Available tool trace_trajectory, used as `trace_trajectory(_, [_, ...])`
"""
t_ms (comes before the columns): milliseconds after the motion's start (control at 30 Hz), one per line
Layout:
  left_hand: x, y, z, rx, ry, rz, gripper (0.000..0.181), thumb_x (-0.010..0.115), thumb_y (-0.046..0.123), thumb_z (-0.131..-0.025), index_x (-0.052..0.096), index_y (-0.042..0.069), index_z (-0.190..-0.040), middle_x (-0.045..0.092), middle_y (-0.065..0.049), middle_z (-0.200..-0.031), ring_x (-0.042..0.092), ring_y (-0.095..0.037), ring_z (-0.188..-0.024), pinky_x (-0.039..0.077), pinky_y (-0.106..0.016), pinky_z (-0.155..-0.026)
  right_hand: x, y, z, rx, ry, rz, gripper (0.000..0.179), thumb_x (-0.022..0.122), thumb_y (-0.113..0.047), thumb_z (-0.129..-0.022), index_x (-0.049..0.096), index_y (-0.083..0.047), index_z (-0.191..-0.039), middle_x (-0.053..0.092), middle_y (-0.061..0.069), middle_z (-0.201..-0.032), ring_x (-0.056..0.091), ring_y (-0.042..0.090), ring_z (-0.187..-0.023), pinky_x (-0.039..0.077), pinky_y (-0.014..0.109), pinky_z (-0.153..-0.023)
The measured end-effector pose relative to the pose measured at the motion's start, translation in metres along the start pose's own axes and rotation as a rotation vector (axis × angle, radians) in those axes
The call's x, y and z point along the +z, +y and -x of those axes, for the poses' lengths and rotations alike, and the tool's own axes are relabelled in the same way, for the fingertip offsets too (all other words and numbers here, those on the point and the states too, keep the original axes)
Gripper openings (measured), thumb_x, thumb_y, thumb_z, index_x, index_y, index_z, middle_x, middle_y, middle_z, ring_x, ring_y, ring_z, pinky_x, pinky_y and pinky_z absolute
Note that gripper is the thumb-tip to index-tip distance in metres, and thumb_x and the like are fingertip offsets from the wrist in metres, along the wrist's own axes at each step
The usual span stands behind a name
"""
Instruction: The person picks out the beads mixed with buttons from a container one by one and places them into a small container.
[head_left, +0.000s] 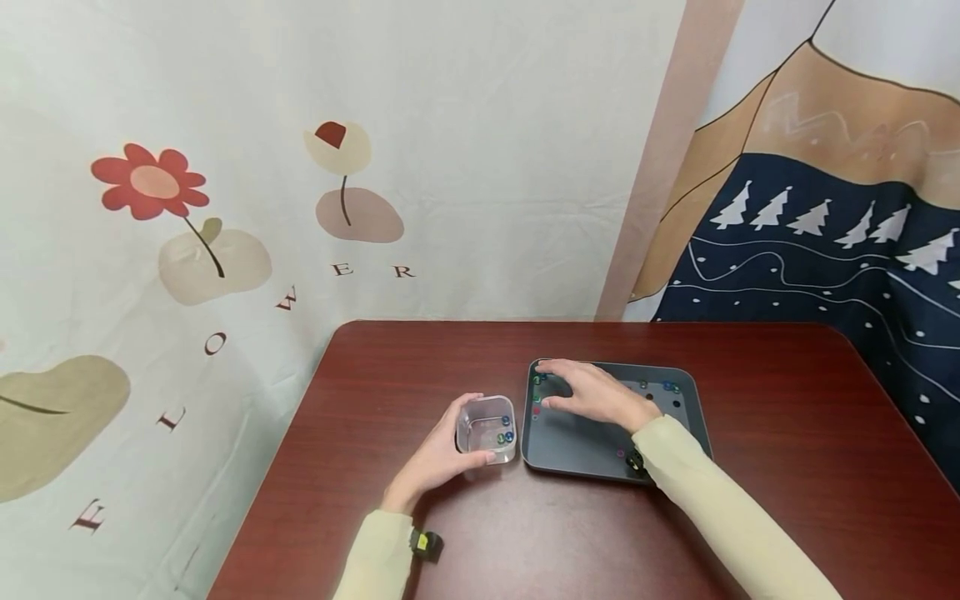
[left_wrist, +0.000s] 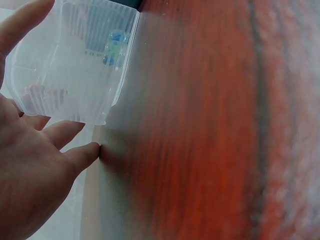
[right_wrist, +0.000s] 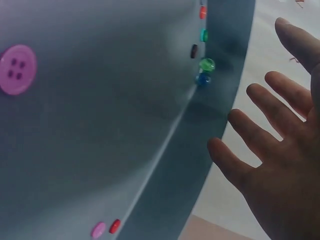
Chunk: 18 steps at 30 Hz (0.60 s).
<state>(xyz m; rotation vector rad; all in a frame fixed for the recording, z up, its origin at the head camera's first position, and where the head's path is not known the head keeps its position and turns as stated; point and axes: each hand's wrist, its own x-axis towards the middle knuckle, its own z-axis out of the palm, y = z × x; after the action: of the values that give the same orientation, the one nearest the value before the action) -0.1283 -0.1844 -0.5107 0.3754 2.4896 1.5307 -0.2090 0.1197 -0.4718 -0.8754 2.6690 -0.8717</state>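
Note:
My left hand [head_left: 435,462] holds a clear plastic container [head_left: 477,432] between thumb and fingers, left of the tray. Inside it lie several blue and green marbles [head_left: 506,437], which also show through its wall in the left wrist view. Over the back left part of the dark grey tray [head_left: 573,454] is my right hand [head_left: 600,397], its fingers spread and holding nothing. Below those fingers, a green marble [right_wrist: 207,64] and a blue marble [right_wrist: 203,79] sit against the tray's edge. A pink four-hole button [right_wrist: 18,70] lies on the tray floor.
More marbles [head_left: 670,387] and dark buttons lie at the tray's back right. Small red and pink buttons [right_wrist: 98,230] rest near its edge. Tray and container stand on a reddish-brown table [head_left: 390,367], with a printed curtain [head_left: 487,167] behind.

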Motion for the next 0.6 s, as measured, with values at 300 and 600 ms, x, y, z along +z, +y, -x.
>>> trace_trajectory(300, [0.0, 0.0, 0.001, 0.01, 0.001, -0.018, 0.095, 0.092, 0.029, -0.077, 0.037, 0.028, -0.155, 0.053, -0.003, -0.143, 0.054, -0.025, -0.125, 0.038, -0.052, -0.109, 0.012, 0.004, -0.006, 0.026, -0.032, 0.017, 0.061, 0.074, -0.036, -0.097, 0.054, -0.011, -0.15, 0.054, 0.01, -0.152, 0.049, 0.03, -0.141, 0.039, 0.051, -0.114])
trace_trajectory(600, [0.002, -0.001, 0.0, -0.008, 0.004, 0.008, 0.096, 0.092, 0.02, -0.078, 0.036, 0.024, -0.156, 0.051, -0.008, -0.146, 0.054, -0.029, -0.126, 0.037, -0.056, -0.109, 0.021, 0.01, -0.01, 0.02, -0.031, 0.031, 0.061, 0.073, -0.038, -0.098, 0.055, -0.009, -0.148, 0.054, 0.012, -0.151, 0.049, 0.031, -0.141, 0.038, 0.051, -0.114])
